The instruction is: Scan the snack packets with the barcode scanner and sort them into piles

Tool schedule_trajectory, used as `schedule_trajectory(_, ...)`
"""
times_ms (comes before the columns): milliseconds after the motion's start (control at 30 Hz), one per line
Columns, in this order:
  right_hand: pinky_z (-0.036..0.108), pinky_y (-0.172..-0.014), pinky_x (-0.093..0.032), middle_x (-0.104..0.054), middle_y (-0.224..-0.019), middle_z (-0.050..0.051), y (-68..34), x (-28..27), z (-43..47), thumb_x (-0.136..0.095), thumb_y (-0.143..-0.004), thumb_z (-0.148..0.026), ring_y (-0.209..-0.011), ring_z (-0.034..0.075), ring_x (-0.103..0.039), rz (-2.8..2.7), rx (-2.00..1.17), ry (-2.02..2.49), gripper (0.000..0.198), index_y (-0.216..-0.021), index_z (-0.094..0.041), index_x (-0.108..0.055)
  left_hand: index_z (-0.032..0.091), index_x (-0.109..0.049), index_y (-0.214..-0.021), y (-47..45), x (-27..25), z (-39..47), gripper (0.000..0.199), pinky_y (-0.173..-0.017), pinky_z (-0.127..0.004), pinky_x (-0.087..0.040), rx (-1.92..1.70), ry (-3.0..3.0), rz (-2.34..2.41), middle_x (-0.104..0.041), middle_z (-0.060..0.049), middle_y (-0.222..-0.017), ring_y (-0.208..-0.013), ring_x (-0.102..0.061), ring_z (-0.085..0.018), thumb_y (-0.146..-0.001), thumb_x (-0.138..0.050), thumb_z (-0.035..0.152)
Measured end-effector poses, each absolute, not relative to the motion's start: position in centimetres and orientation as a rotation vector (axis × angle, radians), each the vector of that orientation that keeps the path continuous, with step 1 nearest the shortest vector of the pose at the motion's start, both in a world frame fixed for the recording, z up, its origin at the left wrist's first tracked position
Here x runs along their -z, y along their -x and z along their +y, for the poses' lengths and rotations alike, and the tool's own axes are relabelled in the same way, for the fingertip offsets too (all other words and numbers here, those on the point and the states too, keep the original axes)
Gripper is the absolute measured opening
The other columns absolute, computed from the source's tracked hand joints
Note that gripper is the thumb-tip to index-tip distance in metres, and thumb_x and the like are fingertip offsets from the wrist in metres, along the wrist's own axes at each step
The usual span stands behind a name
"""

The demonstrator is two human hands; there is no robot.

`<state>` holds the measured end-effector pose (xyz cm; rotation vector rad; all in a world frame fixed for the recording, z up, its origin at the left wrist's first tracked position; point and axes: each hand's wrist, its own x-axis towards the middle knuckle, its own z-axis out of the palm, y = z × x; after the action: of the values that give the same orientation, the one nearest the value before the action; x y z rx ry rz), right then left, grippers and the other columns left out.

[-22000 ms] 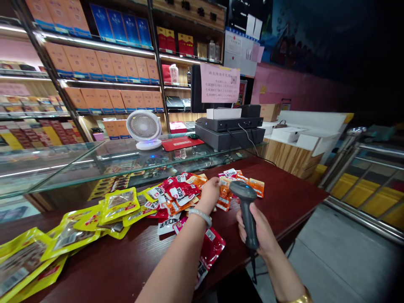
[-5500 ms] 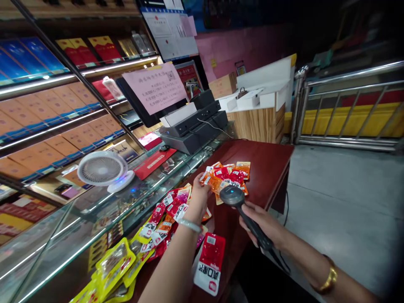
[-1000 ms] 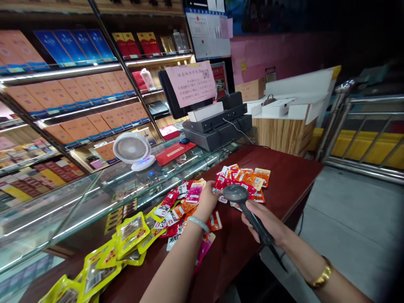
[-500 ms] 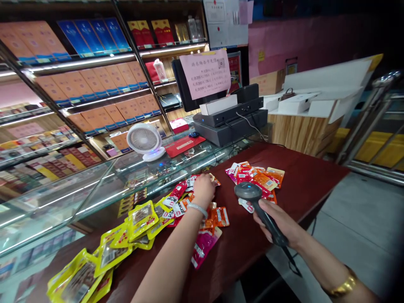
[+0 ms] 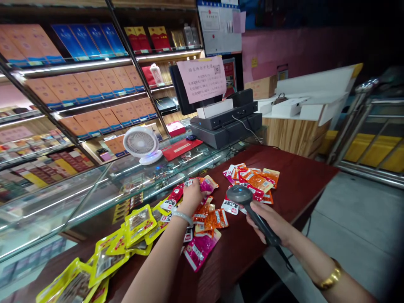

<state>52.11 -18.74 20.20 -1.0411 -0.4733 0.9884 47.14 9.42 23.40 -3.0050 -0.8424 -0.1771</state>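
My left hand (image 5: 193,196) is over the middle pile, its fingers closed on the edge of a purple snack packet (image 5: 207,184). Orange packets (image 5: 215,219) and another purple packet (image 5: 202,249) lie beside and below that wrist. To its left, yellow-edged snack packets (image 5: 139,223) with clear windows overlap in a long row. My right hand (image 5: 272,221) grips a dark handheld barcode scanner (image 5: 257,216) by its handle, with the head pointing up and left. Just beyond the scanner head is a second pile of red and orange packets (image 5: 257,180).
The packets lie on a dark red tabletop (image 5: 303,176) against a glass display counter (image 5: 126,179). On the glass stand a white fan (image 5: 142,142), a red mat (image 5: 181,149) and a cash register (image 5: 227,128). A metal railing (image 5: 350,126) is at the right.
My left hand has shifted slightly left and down, and a purple packet now shows at its fingers. A white-and-red packet shows more fully beside the scanner, still held in my right hand. The view has shifted slightly.
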Motion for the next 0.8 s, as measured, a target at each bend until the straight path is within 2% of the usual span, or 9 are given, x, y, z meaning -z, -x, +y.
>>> schedule_trajectory(167,0.015,-0.025,-0.038,-0.053,-0.055,-0.008,-52.2,-20.9,-18.1,-0.053,-0.09,-0.055,-0.027,0.006,-0.045,-0.512,-1.005,0.998,0.036,-0.098,-0.021,-0.049,0.02,-0.047,-0.113,-46.7,-23.8,7.0,0.048,-0.072,-0.03,-0.043,0.244,3.113,-0.759,-0.07,-0.009,-0.091,-0.09,-0.067,-0.027,-0.081,-0.061,0.054)
schedule_trajectory(333,0.016,-0.027,-0.039,-0.051,-0.054,-0.008,-52.4,-21.3,-18.0,-0.053,-0.088,-0.058,-0.028,0.007,-0.045,-0.498,-0.986,1.004,0.043,-0.105,-0.019,-0.054,0.02,-0.048,-0.111,-46.1,-24.1,5.1,0.04,-0.072,-0.028,-0.042,0.263,3.217,-0.682,-0.069,-0.008,-0.092,-0.087,-0.067,-0.024,-0.081,-0.062,0.042)
schedule_trajectory(467,0.016,-0.026,-0.039,-0.051,-0.054,-0.008,-52.6,-21.0,-18.4,-0.054,-0.088,-0.059,-0.028,0.007,-0.044,-0.472,-0.979,1.007,0.044,-0.106,-0.019,-0.055,0.02,-0.05,-0.108,-46.6,-23.3,4.6,0.044,-0.072,-0.029,-0.043,0.311,3.318,-0.7,-0.069,-0.007,-0.092,-0.087,-0.067,-0.025,-0.077,-0.066,0.046)
schedule_trajectory(600,0.016,-0.026,-0.039,-0.051,-0.054,-0.008,-52.7,-20.6,-18.8,-0.052,-0.09,-0.058,-0.027,0.007,-0.045,-0.451,-0.952,0.993,0.04,-0.101,-0.019,-0.054,0.018,-0.049,-0.116,-48.4,-21.6,3.6,0.046,-0.079,-0.029,-0.046,0.329,3.578,-0.849,-0.068,-0.01,-0.106,-0.095,-0.066,-0.022,-0.08,-0.064,0.043)
schedule_trajectory(700,0.015,-0.025,-0.039,-0.051,-0.054,-0.008,-52.7,-20.3,-19.3,-0.05,-0.091,-0.055,-0.027,0.007,-0.044,-0.42,-0.951,0.97,0.038,-0.103,-0.02,-0.053,0.014,-0.044,-0.132,-49.3,-20.7,2.3,0.067,-0.096,-0.034,-0.044,0.232,3.687,-0.723,-0.059,-0.018,-0.128,-0.116,-0.059,-0.026,-0.078,-0.066,0.047)
schedule_trajectory(800,0.016,-0.024,-0.04,-0.052,-0.054,-0.008,-52.8,-20.2,-19.9,-0.05,-0.092,-0.054,-0.026,0.007,-0.043,-0.391,-0.95,0.97,0.037,-0.105,-0.02,-0.052,0.013,-0.033,-0.146,-49.1,-20.6,1.0,0.104,-0.114,-0.045,-0.026,0.054,3.576,-0.455,-0.033,-0.024,-0.152,-0.141,-0.031,-0.037,-0.062,-0.074,0.059)
